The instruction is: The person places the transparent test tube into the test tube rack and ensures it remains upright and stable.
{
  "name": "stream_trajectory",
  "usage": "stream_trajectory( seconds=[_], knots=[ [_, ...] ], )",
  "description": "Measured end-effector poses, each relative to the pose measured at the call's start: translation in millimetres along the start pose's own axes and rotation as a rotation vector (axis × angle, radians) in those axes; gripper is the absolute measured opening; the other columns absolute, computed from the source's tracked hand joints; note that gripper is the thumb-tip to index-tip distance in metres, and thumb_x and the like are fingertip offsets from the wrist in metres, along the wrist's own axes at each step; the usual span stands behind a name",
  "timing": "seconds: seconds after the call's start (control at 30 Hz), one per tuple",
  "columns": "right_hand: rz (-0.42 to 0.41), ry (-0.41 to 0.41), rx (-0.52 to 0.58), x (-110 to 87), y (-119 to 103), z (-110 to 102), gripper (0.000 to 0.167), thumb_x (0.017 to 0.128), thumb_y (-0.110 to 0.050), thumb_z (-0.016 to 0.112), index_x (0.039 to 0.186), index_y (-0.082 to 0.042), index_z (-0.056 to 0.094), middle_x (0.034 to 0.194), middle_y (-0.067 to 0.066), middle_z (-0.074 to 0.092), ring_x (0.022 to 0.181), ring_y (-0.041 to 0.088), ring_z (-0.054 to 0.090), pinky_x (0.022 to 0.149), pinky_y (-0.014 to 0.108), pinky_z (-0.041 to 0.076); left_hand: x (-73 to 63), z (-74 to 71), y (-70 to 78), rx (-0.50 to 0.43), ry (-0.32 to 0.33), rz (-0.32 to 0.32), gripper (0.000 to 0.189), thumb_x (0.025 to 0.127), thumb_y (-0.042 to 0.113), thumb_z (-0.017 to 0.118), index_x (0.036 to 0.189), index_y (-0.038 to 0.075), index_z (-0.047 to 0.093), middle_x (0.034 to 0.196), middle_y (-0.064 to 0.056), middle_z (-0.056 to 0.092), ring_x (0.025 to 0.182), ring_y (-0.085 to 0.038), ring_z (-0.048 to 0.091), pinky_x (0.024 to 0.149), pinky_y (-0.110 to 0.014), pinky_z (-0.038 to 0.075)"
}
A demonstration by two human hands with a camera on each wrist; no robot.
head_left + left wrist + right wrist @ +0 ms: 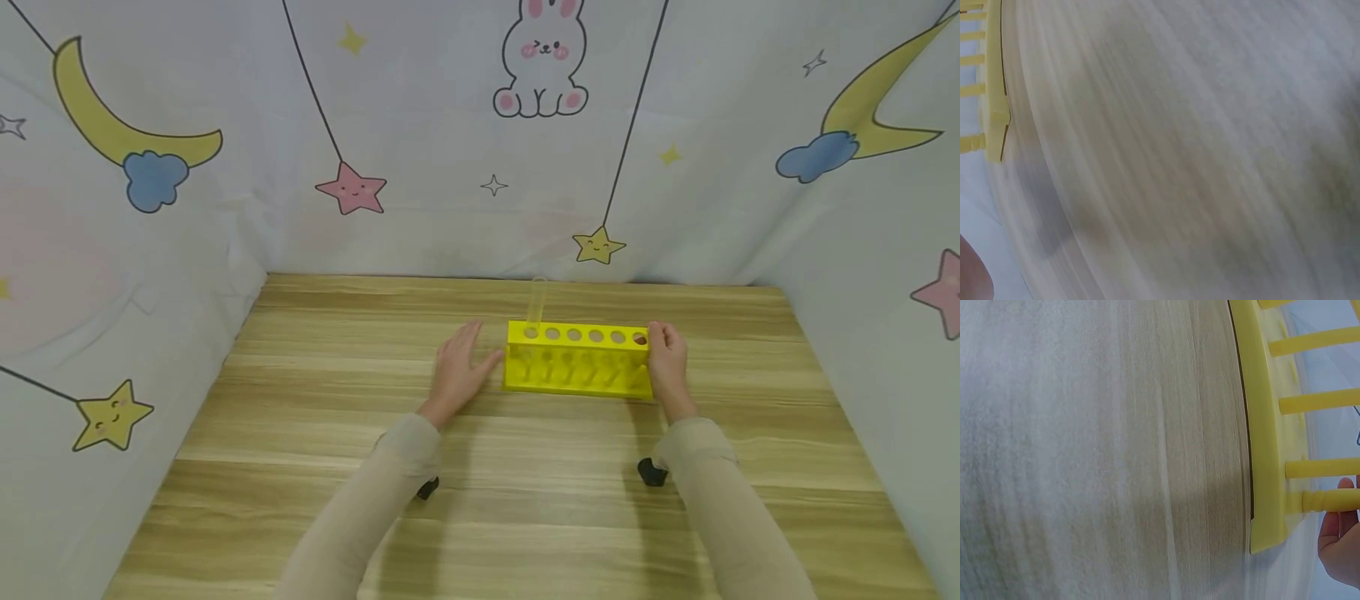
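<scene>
A yellow test tube rack (577, 367) stands on the wooden table, with a row of round holes along its top bar. In its leftmost hole a clear test tube (537, 302) stands upright, rising above the bar. My right hand (667, 362) grips the right end of the rack; in the right wrist view, fingers (1330, 531) curl by its end post. Beside the left end lies my left hand (459, 373), fingers extended and thumb pointing at the rack. Whether that thumb touches it I cannot tell. The left wrist view catches the rack's base (997, 112) at its edge.
The wood-grain table (525, 483) runs back to a white cloth (435, 225) printed with stars, moons and a rabbit. Similar cloth hangs along the left and right sides. Small black devices (652, 472) sit under both wrists.
</scene>
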State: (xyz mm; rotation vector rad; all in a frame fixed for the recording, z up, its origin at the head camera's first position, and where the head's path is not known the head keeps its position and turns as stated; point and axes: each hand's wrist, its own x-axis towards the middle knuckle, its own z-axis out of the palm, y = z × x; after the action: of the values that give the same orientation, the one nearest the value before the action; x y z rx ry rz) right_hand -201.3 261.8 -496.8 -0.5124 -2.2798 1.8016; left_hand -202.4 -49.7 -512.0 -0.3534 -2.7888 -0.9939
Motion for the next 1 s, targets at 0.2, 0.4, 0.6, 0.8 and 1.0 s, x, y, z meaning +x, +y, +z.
stream_trajectory(
  seconds=[0.2, 0.4, 0.6, 0.8, 1.0],
  knots=[
    [-0.008, 0.002, 0.018, -1.1, -2, 0, 0.026, 0.094, -0.036, 0.036, 0.094, -0.014, 0.051, 0.075, -0.013, 0.052, 0.065, 0.010, 0.048, 0.049, 0.014, 0.035, -3.4, -2.4, -7.8, 0.002, 0.044, -0.007, 0.061, 0.085, 0.040, 0.054, 0.134, 0.009, 0.036, 0.138, -0.008, 0.038, 0.127, -0.025, 0.035, 0.104, -0.049, 0.024],
    [0.002, -0.004, 0.004, -1.3, -1, 0, 0.025, 0.094, -0.037, 0.036, 0.093, -0.016, 0.050, 0.076, -0.013, 0.052, 0.061, 0.009, 0.044, 0.050, 0.015, 0.035, -7.8, -5.8, -14.3, -0.011, 0.061, -0.024, 0.059, 0.085, 0.038, 0.054, 0.133, 0.008, 0.038, 0.136, -0.010, 0.041, 0.126, -0.026, 0.035, 0.103, -0.050, 0.024],
    [0.015, -0.009, -0.002, -0.2, 0, -1, 0.023, 0.093, -0.038, 0.035, 0.090, -0.020, 0.049, 0.078, -0.012, 0.052, 0.062, 0.010, 0.043, 0.051, 0.016, 0.035, -10.9, -8.3, -18.0, 0.009, 0.056, -0.019, 0.057, 0.086, 0.039, 0.052, 0.133, 0.008, 0.038, 0.135, -0.012, 0.042, 0.126, -0.026, 0.036, 0.103, -0.049, 0.025],
    [0.006, -0.021, -0.027, -0.5, -1, -2, 0.026, 0.094, -0.039, 0.034, 0.093, -0.019, 0.049, 0.080, -0.010, 0.051, 0.058, 0.006, 0.040, 0.051, 0.016, 0.035, -11.4, -9.9, -23.6, 0.038, 0.060, -0.023, 0.057, 0.087, 0.040, 0.051, 0.132, 0.007, 0.039, 0.135, -0.012, 0.042, 0.125, -0.026, 0.037, 0.103, -0.048, 0.026],
    [0.033, -0.063, -0.038, -2.0, -6, -5, 0.031, 0.093, -0.042, 0.032, 0.098, -0.016, 0.049, 0.082, -0.012, 0.052, 0.059, 0.003, 0.042, 0.051, 0.016, 0.036, -14.9, -13.0, -32.0, 0.054, 0.061, -0.053, 0.057, 0.087, 0.040, 0.050, 0.133, 0.008, 0.038, 0.137, -0.012, 0.039, 0.126, -0.028, 0.036, 0.103, -0.047, 0.025]
  ],
)
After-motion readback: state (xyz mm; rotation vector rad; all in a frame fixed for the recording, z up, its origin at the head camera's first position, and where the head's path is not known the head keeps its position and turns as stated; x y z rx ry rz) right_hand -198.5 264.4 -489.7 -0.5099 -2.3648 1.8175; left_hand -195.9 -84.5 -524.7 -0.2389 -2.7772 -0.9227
